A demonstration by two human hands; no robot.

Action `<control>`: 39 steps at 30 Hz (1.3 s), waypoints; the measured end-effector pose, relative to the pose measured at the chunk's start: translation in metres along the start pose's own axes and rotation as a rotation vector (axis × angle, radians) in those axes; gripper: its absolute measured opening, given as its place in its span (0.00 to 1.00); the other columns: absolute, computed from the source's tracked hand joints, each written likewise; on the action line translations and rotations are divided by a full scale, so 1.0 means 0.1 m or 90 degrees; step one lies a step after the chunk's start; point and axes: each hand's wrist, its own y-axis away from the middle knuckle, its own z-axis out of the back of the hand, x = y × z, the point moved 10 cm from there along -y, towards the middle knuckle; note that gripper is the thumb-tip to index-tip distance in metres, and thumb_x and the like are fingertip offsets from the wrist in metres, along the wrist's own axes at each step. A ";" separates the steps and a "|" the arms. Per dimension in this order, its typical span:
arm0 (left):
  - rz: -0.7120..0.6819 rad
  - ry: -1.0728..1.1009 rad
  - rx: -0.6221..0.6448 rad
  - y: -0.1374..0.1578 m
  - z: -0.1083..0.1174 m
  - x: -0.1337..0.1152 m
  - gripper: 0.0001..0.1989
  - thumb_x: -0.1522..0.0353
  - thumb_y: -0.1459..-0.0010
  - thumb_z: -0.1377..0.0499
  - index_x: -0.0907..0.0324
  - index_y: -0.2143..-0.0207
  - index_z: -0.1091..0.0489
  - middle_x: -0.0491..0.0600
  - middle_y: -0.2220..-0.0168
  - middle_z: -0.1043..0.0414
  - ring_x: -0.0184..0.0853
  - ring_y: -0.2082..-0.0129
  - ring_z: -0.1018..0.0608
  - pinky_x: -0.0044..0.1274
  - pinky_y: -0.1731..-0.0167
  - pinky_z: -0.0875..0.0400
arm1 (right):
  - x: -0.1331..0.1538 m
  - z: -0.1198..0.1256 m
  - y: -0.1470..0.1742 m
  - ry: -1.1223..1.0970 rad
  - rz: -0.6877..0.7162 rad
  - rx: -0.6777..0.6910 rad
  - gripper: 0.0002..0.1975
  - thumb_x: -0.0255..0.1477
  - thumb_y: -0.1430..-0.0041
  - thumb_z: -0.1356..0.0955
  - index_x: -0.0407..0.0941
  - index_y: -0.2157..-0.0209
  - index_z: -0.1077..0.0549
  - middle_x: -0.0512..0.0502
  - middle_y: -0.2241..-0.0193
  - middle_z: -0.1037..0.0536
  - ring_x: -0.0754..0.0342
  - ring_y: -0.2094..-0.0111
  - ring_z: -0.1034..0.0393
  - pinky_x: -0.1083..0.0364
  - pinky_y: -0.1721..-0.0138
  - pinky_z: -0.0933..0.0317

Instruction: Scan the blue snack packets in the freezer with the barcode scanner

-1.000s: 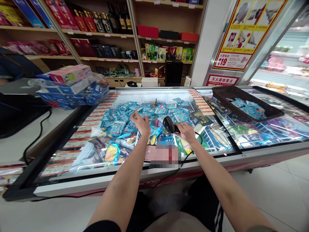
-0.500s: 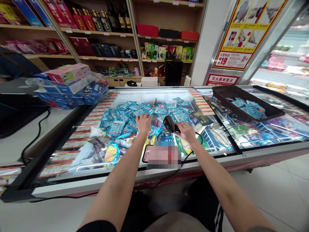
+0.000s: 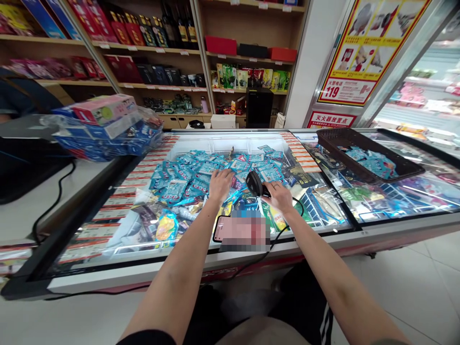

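Note:
My right hand (image 3: pixel 279 196) grips a black handheld barcode scanner (image 3: pixel 254 183), its head turned left toward my other hand. From the scanner a black cable runs down over the front edge. My left hand (image 3: pixel 220 184) lies palm down with its fingers stretched out over small blue packets (image 3: pixel 179 178), and what is beneath the palm is hidden. Many such packets are spread across the glass top of a chest freezer (image 3: pixel 122 206). A phone (image 3: pixel 223 229), partly blurred out, lies between my forearms near the front edge.
A brown tray (image 3: pixel 406 165) with more blue packets rests on the right part of the freezer. Plastic-wrapped boxes (image 3: pixel 108 125) are stacked at the left. Shelves with bottles and boxes (image 3: pixel 158 76) stand behind. Price labels (image 3: pixel 124 184) line the glass.
My left hand has shifted slightly right, and its fingers look flatter and closer to the scanner. My right hand still holds the scanner in nearly the same place.

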 end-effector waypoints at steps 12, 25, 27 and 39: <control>-0.066 -0.053 0.082 -0.01 -0.15 -0.13 0.21 0.55 0.36 0.57 0.56 0.56 0.30 0.51 0.53 0.27 0.40 0.53 0.27 0.34 0.50 0.40 | 0.02 0.05 0.00 0.002 0.002 -0.018 0.21 0.40 0.39 0.36 0.43 0.49 0.32 0.40 0.60 0.26 0.47 0.56 0.35 0.53 0.59 0.41; -0.018 -0.018 0.014 0.00 -0.08 0.10 0.34 0.49 0.46 0.44 0.60 0.44 0.40 0.58 0.52 0.34 0.46 0.49 0.32 0.34 0.51 0.38 | 0.05 0.06 0.01 0.007 0.018 -0.023 0.21 0.39 0.41 0.35 0.43 0.49 0.33 0.41 0.61 0.26 0.47 0.56 0.35 0.53 0.60 0.41; -0.015 0.024 0.000 0.00 -0.06 0.12 0.29 0.51 0.45 0.44 0.59 0.47 0.38 0.57 0.54 0.33 0.45 0.51 0.30 0.34 0.51 0.37 | 0.05 0.06 0.01 0.006 0.021 -0.024 0.21 0.39 0.41 0.34 0.43 0.49 0.33 0.41 0.61 0.26 0.47 0.56 0.35 0.53 0.60 0.42; 0.114 0.162 -0.024 0.04 -0.02 0.37 0.23 0.57 0.40 0.48 0.55 0.45 0.39 0.50 0.60 0.27 0.35 0.67 0.25 0.28 0.62 0.33 | 0.10 0.06 0.02 0.001 0.057 -0.024 0.21 0.40 0.39 0.37 0.43 0.49 0.32 0.41 0.61 0.26 0.48 0.58 0.34 0.54 0.62 0.43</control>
